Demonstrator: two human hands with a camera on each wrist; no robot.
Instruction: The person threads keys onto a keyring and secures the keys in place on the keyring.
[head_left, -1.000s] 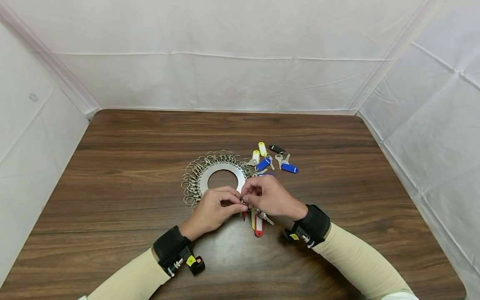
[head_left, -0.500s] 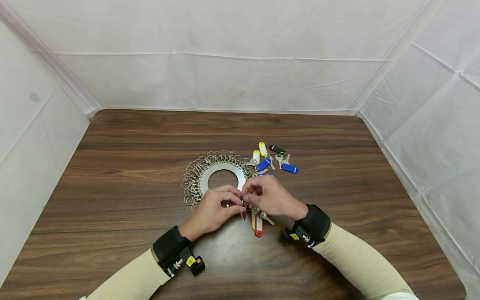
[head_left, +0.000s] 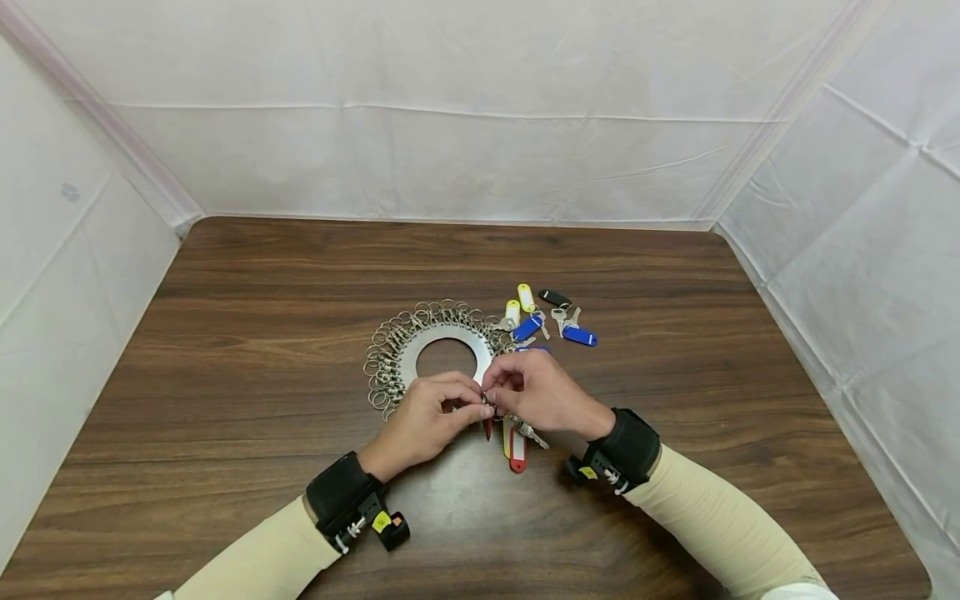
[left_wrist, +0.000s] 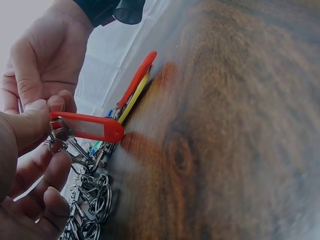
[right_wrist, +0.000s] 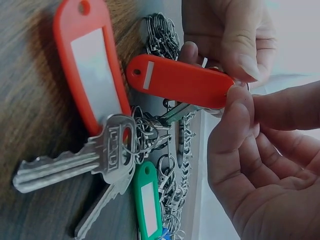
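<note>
Both hands meet at the near right edge of a flat silver ring-shaped disc, which is lined with metal clips and split rings. Between them is a red key tag with a key attached. My left hand pinches this tag near its ring end, thumb on top. Thumb and index finger of my right hand pinch small metal ring parts at the same end. The fingertips partly cover the ring, so how it links is hidden. Just below lie another red tag, a yellow tag and keys.
Beyond the right hand lie blue tags, yellow tags, a black tag and loose keys. A green tag shows in the right wrist view. White sheeting encloses the brown wooden table.
My left thumb has shifted slightly, dipping and then rising again at the red key tag, which tilts a little. The right hand and the disc stay in place.
</note>
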